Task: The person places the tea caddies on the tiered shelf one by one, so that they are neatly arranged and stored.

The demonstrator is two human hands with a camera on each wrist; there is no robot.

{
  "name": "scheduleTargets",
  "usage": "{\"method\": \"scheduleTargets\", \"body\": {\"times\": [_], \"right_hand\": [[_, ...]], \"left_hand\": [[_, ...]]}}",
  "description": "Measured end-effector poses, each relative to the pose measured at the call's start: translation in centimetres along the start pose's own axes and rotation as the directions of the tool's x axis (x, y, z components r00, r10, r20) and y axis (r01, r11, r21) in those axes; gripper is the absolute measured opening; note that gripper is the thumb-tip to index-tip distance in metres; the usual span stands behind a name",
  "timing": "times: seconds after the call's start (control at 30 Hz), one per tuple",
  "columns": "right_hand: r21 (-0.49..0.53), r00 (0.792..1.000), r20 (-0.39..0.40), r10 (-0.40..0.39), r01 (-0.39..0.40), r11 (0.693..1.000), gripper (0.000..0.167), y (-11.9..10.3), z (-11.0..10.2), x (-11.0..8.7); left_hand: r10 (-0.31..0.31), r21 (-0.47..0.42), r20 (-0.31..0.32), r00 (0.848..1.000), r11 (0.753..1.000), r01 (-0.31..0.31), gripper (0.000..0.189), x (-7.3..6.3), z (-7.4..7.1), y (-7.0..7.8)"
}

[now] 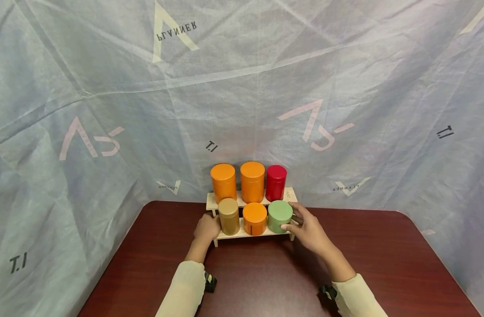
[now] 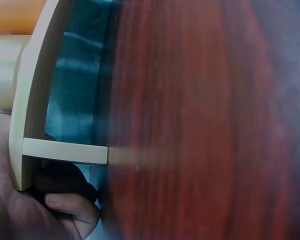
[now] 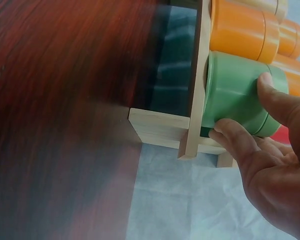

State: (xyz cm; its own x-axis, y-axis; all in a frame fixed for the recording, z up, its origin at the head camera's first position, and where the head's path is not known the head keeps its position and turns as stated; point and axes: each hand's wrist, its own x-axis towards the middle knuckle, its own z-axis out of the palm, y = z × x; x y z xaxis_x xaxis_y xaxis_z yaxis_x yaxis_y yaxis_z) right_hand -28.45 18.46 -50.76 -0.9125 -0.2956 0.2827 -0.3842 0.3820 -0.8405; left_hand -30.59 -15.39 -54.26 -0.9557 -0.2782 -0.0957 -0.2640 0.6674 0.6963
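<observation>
A two-tier pale wooden rack (image 1: pixel 291 194) holds several lidded canisters. My right hand (image 1: pixel 310 228) grips the green canister (image 3: pixel 235 92) at the right end of the lower tier, thumb on its near side and fingers against its outer side. Still upright, that canister stands on the tier. At the rack's left end, my left hand (image 1: pixel 207 227) holds the lower tier's end, its fingers curled below the board beside a leg (image 2: pixel 65 151). The gold canister (image 1: pixel 229 216) is right beside this hand. An orange short canister (image 1: pixel 255 219) stands between the gold and green ones.
On the upper tier stand two tall orange canisters (image 1: pixel 223 182) and a red canister (image 1: pixel 276 182). The rack is near the back edge of a dark red-brown table (image 1: pixel 249 277). Grey printed cloth (image 1: pixel 242 88) hangs behind and at both sides.
</observation>
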Motion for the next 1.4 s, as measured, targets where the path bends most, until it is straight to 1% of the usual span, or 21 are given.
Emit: {"method": "scheduleTargets", "body": {"times": [0.23,0.4,0.57,0.83,0.97,1.07,1.13,1.2,1.3,1.37,1.4], "right_hand": [[-0.034,1.0,0.005,0.007,-0.007,0.999,0.074,-0.3,-0.2,0.0],[-0.032,1.0,0.001,0.004,-0.004,0.999,0.073,-0.5,-0.1,-0.1],[-0.038,1.0,0.01,0.013,-0.013,0.999,0.072,-0.8,0.0,0.0],[-0.045,0.999,0.02,0.034,-0.033,0.998,0.073,-1.2,0.3,0.0],[-0.044,0.999,0.029,0.039,-0.038,0.998,0.073,-1.2,0.3,0.0],[-0.046,0.998,0.036,0.048,-0.047,0.998,0.074,-1.4,0.2,0.0],[-0.071,0.996,0.039,0.079,-0.076,0.995,0.076,-1.6,0.1,-0.2],[-0.105,0.993,0.036,0.115,-0.111,0.988,0.079,-1.7,-0.2,-0.6],[-0.168,0.985,0.021,0.171,-0.165,0.972,0.085,-1.8,-0.5,-1.2],[-0.201,0.983,0.014,0.184,-0.178,0.963,0.086,-2.0,-0.7,-1.4],[-0.217,0.982,0.019,0.185,-0.177,0.96,0.088,-2.1,-0.8,-1.6]], "left_hand": [[0.017,-0.009,0.013,1.0,1.0,-0.016,0.042,0.1,0.1,0.1],[0.016,-0.008,0.019,1.0,1.0,-0.016,0.044,0.0,-0.1,0.1],[0.0,0.003,0.018,1.0,1.0,0.0,0.044,0.1,-0.3,0.1],[-0.004,0.012,0.004,1.0,1.0,0.004,0.042,-0.2,-0.5,-0.1],[-0.005,0.02,0.005,1.0,1.0,0.005,0.042,-0.2,-0.6,-0.1],[-0.012,0.005,0.019,1.0,1.0,0.012,0.043,-0.2,-0.7,0.0],[-0.011,-0.013,0.036,0.999,1.0,0.012,0.043,0.1,-0.6,0.0],[0.013,-0.031,0.06,0.998,0.999,-0.011,0.045,0.9,-0.1,-0.4],[0.085,-0.081,0.085,0.993,0.994,-0.079,0.048,3.1,1.6,-2.4],[0.1,-0.116,0.113,0.989,0.989,-0.086,0.047,3.2,1.4,-2.5],[0.093,-0.145,0.133,0.987,0.987,-0.073,0.046,2.8,1.0,-2.1]]}}
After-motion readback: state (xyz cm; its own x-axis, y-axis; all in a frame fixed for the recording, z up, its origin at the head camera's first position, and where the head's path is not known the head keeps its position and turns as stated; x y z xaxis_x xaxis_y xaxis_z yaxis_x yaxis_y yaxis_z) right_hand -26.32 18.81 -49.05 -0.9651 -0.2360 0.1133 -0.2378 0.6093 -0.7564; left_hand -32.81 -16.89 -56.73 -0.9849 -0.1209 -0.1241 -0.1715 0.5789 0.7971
